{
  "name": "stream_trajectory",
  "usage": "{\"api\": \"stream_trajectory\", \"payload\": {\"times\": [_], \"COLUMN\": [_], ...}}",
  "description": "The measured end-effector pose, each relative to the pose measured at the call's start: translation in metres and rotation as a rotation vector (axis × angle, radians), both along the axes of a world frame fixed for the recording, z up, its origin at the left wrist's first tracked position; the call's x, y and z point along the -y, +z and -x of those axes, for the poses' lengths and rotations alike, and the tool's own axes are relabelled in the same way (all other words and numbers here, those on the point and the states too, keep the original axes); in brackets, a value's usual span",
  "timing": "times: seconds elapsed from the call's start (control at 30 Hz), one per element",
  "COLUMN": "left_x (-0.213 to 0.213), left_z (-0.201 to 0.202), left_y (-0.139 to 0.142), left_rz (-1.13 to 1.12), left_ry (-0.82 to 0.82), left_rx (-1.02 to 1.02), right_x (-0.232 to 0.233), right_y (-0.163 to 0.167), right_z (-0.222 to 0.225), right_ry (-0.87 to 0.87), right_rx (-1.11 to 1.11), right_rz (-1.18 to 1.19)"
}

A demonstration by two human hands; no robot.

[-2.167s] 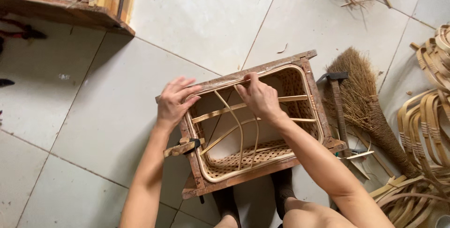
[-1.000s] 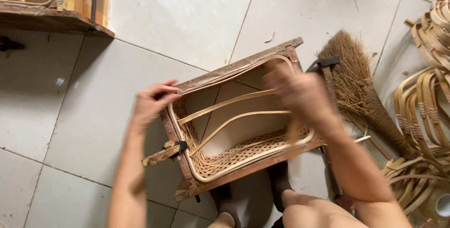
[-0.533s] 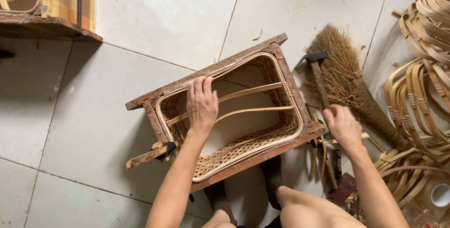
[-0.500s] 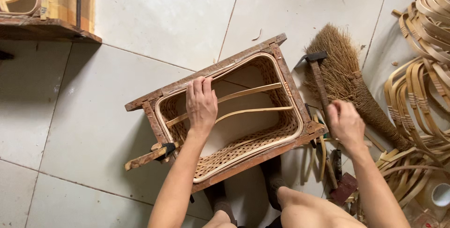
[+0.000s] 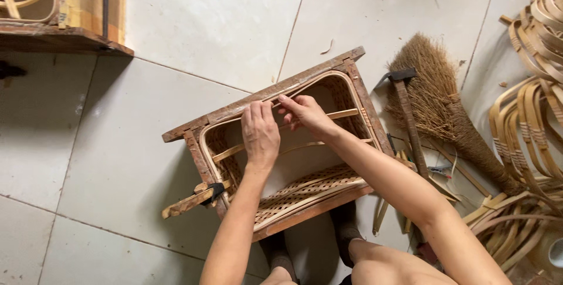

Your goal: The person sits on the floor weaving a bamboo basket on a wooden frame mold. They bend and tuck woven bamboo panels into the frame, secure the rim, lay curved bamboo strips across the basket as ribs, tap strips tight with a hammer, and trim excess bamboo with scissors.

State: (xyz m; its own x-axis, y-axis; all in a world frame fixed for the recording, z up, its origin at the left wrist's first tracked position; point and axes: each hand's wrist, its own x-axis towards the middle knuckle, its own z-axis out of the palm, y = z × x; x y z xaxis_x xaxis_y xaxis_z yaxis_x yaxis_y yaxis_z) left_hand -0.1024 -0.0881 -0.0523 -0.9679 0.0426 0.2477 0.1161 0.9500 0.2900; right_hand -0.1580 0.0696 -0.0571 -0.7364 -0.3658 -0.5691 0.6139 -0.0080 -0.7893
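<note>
a: head view, what are the hands on?

b: both are at the far rim of a wooden frame (image 5: 267,94) with a cane basket (image 5: 305,194) woven inside it. the left hand (image 5: 260,132) lies palm down, fingers pressed together, their tips on the far rail of the frame. the right hand (image 5: 305,114) sits just beside it, fingertips bunched and pinching at a thin cane strip (image 5: 346,114) that runs along the rim right under them.

a: is the strip really between the fingers?

b: it looks pinched between thumb and forefinger, but the grip itself is too small to be sure of.

a: where does the frame stand?

b: on a tiled floor (image 5: 205,15), tilted in the picture, its near edge by the person's feet. the woven cane bottom is below the wrists, towards the person.

a: what else is close?

b: a clamp (image 5: 196,197) with a wooden handle grips the frame's near left corner, down and left of the left fingers. to the right of the right fingers, past the frame, a hammer (image 5: 407,115) lies across a straw broom (image 5: 446,103). further right, bent cane hoops (image 5: 528,138) are piled. up and left of both hands, well apart, is the corner of another wooden frame (image 5: 64,9).
</note>
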Motion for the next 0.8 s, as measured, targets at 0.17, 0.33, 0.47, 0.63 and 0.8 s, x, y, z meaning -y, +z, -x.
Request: {"api": "stream_trajectory", "payload": {"times": [0.17, 0.33, 0.47, 0.63, 0.8], "left_x": [-0.008, -0.013, -0.012, -0.013, -0.014], "left_z": [-0.009, -0.028, -0.029, -0.028, -0.032], "left_y": [-0.004, -0.009, -0.013, -0.018, -0.019], "left_rz": [-0.017, -0.010, 0.001, 0.027, 0.058], "left_ry": [0.004, 0.043, 0.091, 0.123, 0.102], "left_rx": [0.016, -0.061, -0.048, 0.018, 0.039], "right_x": [0.006, 0.006, 0.007, 0.008, 0.008], "right_y": [-0.015, -0.015, -0.011, -0.009, -0.011], "right_z": [-0.005, -0.012, -0.012, -0.013, -0.014], "right_ry": [-0.033, -0.047, -0.041, -0.045, -0.046], "right_rx": [-0.078, -0.046, -0.062, -0.059, -0.061], "right_rz": [-0.093, -0.108, -0.099, -0.103, -0.102]}}
